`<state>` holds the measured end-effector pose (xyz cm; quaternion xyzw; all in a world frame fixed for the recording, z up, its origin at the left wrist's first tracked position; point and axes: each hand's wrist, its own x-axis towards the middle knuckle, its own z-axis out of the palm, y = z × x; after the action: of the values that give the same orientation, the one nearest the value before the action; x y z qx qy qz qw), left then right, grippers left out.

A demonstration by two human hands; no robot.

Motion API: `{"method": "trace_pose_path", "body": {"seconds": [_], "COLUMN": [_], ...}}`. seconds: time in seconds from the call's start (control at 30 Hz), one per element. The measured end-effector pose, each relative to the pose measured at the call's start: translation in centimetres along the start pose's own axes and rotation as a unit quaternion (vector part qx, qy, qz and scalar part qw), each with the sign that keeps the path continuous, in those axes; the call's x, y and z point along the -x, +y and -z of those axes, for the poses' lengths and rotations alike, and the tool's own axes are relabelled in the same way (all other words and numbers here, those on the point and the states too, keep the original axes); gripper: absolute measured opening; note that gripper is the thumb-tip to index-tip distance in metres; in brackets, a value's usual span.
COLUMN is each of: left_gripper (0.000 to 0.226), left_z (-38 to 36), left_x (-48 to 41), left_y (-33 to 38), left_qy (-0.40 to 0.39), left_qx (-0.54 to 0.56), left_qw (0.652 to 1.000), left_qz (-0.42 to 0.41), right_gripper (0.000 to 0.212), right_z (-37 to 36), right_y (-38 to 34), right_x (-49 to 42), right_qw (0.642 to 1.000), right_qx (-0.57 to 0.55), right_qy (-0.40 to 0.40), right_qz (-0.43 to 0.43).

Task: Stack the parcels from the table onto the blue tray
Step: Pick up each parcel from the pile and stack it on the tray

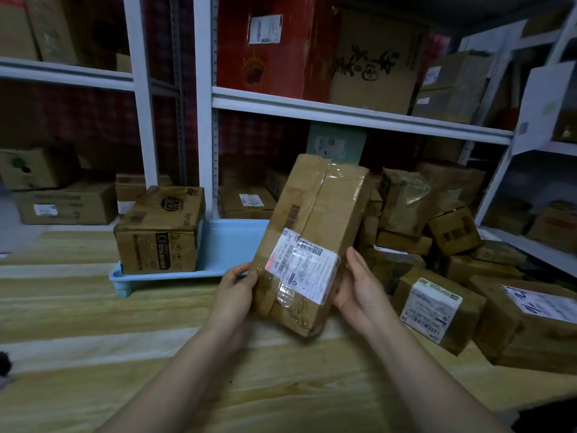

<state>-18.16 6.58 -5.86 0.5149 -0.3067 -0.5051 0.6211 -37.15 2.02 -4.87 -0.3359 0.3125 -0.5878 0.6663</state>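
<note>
The long taped parcel (309,242) sits between your two hands, lifted clear of the wooden table (125,332) and tipped so its far end leans up and to the right, the white shipping label (301,265) facing you near its lower half. Your left hand (234,292) grips the lower left edge, thumb on the front face and the remaining fingers wrapped behind it where you cannot see them. Your right hand (359,289) presses flat against the lower right side, fingers together and extended along the cardboard, thumb up near the label's corner. Behind the parcel, toward the left, the blue tray (231,245) rests on the table with its near rim just past your left hand. One printed carton (160,229) already stands on the tray's left part, leaving the right part of the tray bare. To your right, a loose heap of parcels (437,232) covers the table, and a labelled box (437,310) lies nearest your right wrist, with another marked box (530,320) beside it. White shelving (343,115) loaded with cartons rises behind the tray and the heap.
</note>
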Motion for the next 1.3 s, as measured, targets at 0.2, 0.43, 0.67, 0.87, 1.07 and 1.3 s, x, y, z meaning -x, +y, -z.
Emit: {"method": "trace_pose_path", "body": {"seconds": [0.2, 0.43, 0.67, 0.87, 1.07, 1.3], "left_gripper": [0.029, 0.078, 0.056, 0.052, 0.058, 0.023], "left_z": [-0.6, -0.9, -1.5, -1.8, -2.0, -1.7], "left_x": [0.9, 1.7, 2.8, 3.4, 3.7, 2.9], "left_y": [1.1, 1.5, 2.0, 2.7, 3.0, 2.6], "left_qy": [-0.009, -0.073, -0.099, -0.141, -0.18, -0.128], "left_qx": [-0.044, -0.109, -0.053, -0.055, -0.022, -0.049], "left_qw": [0.998, 0.99, 0.993, 0.988, 0.983, 0.991], "left_qz": [-0.045, -0.058, -0.035, -0.031, 0.035, 0.0], "right_gripper": [0.041, 0.039, 0.046, 0.037, 0.043, 0.029], "right_z": [-0.2, -0.4, -0.4, -0.5, -0.4, 0.6], "right_y": [-0.6, -1.2, -0.9, -0.7, -0.4, -0.5], "right_x": [-0.1, 0.2, 0.5, 1.2, 1.0, 0.5], "right_qw": [0.999, 0.999, 0.997, 0.986, 0.99, 0.994], "right_qx": [0.012, 0.004, 0.072, 0.139, 0.11, 0.089], "right_qy": [0.027, 0.028, 0.033, -0.01, -0.012, 0.022], "right_qz": [0.016, 0.025, 0.017, -0.088, -0.088, -0.053]}}
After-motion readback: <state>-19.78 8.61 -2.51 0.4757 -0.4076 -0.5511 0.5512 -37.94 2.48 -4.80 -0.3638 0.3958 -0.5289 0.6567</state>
